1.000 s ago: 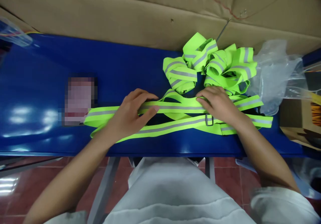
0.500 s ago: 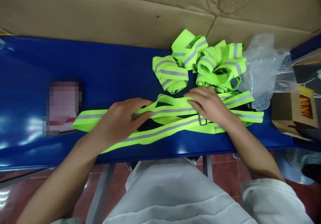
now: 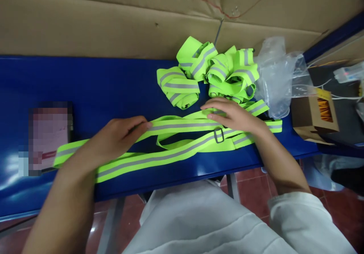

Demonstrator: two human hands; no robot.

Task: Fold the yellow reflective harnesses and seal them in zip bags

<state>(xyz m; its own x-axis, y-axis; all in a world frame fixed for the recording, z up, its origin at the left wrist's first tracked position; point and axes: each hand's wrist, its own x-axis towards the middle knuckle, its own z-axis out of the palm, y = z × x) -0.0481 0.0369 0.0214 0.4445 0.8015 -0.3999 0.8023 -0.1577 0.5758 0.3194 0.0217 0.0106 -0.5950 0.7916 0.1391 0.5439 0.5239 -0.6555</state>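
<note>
A long neon-yellow reflective strap (image 3: 182,125) with a grey stripe lies stretched in several overlapping lengths along the front of the blue table. My left hand (image 3: 113,138) is closed on its upper length, thumb and fingers pinching the band. My right hand (image 3: 231,113) lies over the bundled lengths further right, fingers stretched out and thumb apart, touching the bands. Just below it, a black slide buckle (image 3: 218,135) sits on the lower length. The strap's left loop passes behind my left wrist.
Behind my hands is a pile of folded reflective straps (image 3: 196,71). Clear plastic bags (image 3: 274,75) and an open cardboard box (image 3: 313,113) stand at the right. A pixelated flat object (image 3: 49,136) lies at the left on the blue table (image 3: 99,87). Brown cardboard (image 3: 113,26) lines the back.
My left hand has slid leftward along the strap, and the lengths between my hands look straighter. My right hand stays on the bundle. The view has shifted a little to the right.
</note>
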